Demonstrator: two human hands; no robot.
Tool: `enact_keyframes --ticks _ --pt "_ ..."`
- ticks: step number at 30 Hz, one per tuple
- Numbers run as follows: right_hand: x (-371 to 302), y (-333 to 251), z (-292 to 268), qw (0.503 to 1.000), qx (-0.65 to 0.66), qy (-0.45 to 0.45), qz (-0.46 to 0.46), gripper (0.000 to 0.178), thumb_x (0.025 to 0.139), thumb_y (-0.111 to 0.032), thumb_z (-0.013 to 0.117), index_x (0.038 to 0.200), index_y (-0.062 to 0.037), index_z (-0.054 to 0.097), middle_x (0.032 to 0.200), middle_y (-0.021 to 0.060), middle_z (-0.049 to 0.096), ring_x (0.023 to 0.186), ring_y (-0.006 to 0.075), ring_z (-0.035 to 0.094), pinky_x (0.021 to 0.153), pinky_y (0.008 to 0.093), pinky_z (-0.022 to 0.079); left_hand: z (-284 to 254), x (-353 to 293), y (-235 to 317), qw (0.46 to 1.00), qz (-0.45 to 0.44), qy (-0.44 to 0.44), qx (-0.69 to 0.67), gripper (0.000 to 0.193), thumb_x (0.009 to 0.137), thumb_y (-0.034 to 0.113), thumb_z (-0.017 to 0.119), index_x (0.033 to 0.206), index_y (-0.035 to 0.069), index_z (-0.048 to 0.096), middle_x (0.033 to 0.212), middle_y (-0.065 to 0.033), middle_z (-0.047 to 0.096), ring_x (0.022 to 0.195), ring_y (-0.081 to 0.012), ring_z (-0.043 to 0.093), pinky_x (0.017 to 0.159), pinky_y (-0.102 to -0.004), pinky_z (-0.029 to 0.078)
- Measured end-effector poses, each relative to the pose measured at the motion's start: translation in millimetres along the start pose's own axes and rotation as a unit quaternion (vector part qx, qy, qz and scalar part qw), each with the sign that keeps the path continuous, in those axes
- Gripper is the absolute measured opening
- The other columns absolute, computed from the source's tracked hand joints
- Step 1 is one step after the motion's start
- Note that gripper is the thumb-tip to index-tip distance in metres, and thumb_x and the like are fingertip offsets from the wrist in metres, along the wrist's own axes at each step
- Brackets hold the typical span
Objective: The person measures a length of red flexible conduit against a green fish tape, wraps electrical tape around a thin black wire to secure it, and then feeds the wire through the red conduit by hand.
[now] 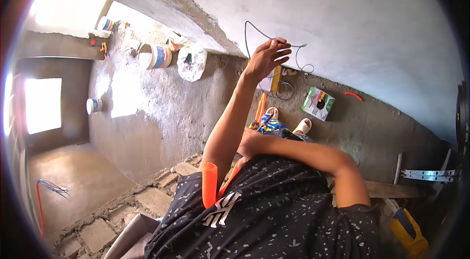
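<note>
Pinching dark wire [299,45] looping to either side, the left hand [266,57] is raised, the right hand [248,143] too hidden to tell.

Lt. wall [372,29], rough gray flr [196,100] w/ sunlit patch [125,96], bright opening [44,106]

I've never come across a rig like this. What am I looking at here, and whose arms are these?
There is no robot: these are a person's own bare arms. The single picture comes from a wide fisheye camera on their head, looking down, so edges bend. The left hand is raised and seems to pinch a thin dark wire. The right hand is partly hidden behind the left forearm, so I cannot tell what it holds. An orange ribbed tube shows against the dark shirt. On the floor are a green-and-white box, a short red-orange piece, buckets and a whitish plastic bag.
</note>
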State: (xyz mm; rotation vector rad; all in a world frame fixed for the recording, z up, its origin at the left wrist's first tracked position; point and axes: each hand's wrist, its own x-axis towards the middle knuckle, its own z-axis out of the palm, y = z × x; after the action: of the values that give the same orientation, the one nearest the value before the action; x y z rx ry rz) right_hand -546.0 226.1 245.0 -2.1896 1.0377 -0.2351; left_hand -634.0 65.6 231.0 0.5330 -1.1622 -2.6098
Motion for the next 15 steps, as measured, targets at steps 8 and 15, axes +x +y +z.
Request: enact_keyframes --ticks 8,15 --pt "-171.2 46.2 -116.8 0.766 -0.171 0.554 0.279 0.027 0.086 -0.019 0.062 0.106 -0.0004 0.061 0.099 0.0169 0.064 0.096 0.0332 0.059 0.08 0.0411 0.048 45.1 -12.1 -2.3 0.992 0.037 -0.063 0.105 0.032 0.101 0.03 0.041 0.112 0.004 0.057 0.124 -0.0073 0.054 0.114 -0.0196 0.053 0.096 -0.0348 0.043" --pt "-155.0 65.9 -71.7 0.479 0.715 0.507 -0.042 0.031 0.096 -0.032 0.053 0.077 -0.0078 0.055 0.058 -0.006 0.039 0.051 0.008 0.034 0.052 0.0269 0.034 97.9 -15.1 -18.0 0.967 0.112 -0.23 0.005 0.036 0.1 0.037 0.041 0.093 0.004 0.055 0.123 -0.0118 0.051 0.111 -0.0175 0.048 0.097 -0.0356 0.039"
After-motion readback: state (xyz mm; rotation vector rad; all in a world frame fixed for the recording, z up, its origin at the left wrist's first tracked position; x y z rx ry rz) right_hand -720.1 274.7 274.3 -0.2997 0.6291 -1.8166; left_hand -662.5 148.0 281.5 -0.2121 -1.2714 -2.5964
